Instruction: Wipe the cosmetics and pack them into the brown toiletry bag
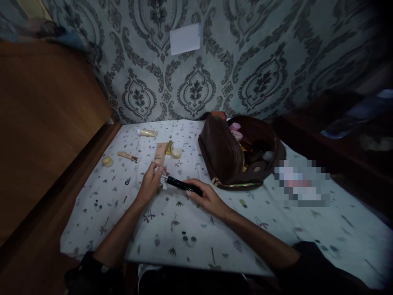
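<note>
My right hand (205, 196) is closed round a slim black cosmetic tube (178, 183), held level above the cloth. At its silvery left end, my left hand (150, 181) pinches a crumpled white tissue (164, 185) against it. Whether the silvery end is a wand or a neck cannot be made out. Just beyond my left fingers lies a beige squeeze tube (160, 150). Beside that are a small gold container (168, 147) and a little round jar (176, 153). To the right of my hands, an unzipped brown cosmetic bag (221, 151) shows several items inside.
Farther left lie a cream tube (147, 133), a slender beige tube (127, 156) and a yellowish jar (107, 161). The printed cloth (190, 254) covers the table. A wooden panel (46, 123) borders the left; a clear bottle (356, 116) is at right. A blurred-out item lies right.
</note>
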Demonstrator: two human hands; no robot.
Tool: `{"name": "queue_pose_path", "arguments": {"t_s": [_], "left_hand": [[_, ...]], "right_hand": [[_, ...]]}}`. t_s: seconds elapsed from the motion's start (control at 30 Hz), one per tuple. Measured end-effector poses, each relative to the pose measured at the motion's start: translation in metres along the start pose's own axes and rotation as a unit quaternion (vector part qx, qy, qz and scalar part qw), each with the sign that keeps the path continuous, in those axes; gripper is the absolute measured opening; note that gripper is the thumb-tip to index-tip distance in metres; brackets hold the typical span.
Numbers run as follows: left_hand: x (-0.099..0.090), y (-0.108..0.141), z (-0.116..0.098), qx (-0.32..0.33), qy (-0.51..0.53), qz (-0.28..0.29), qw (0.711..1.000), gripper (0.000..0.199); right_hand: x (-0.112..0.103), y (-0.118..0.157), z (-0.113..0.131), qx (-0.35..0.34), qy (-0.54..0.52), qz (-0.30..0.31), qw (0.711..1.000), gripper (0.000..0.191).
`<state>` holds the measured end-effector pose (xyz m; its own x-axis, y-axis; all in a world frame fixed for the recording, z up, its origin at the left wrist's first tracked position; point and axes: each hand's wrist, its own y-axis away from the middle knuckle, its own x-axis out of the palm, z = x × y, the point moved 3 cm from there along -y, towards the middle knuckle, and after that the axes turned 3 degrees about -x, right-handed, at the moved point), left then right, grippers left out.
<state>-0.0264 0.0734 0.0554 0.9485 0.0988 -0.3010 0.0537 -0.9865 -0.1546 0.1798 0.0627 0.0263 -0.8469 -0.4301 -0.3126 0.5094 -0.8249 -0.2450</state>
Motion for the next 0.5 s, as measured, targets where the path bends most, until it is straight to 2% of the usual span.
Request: {"name": "queue_pose_path", "arguments": {"t_s": [0.1,0.23,0.37,0.5], "left_hand": [[0.000,0.003,-0.007,0.072,-0.078,-0.023,0.994,0.032],[0.003,0.007,-0.009,0.112,-0.116,-0.010,0.987,0.040],[0.003,0.008,-0.005,0.107,-0.073,0.001,0.992,0.046],[0.001,0.003,-0.003,0.079,-0.040,0.032,0.996,0.049]], "right_hand": [[0.003,0.001,-0.004,0.043,-0.040,0.039,0.998,0.045],[0.009,0.002,-0.005,0.085,-0.093,0.087,0.988,0.055],[0.011,0.004,-0.002,0.113,-0.131,0.111,0.979,0.060],[0.009,0.005,0.003,0.089,-0.095,0.109,0.985,0.053]]}}
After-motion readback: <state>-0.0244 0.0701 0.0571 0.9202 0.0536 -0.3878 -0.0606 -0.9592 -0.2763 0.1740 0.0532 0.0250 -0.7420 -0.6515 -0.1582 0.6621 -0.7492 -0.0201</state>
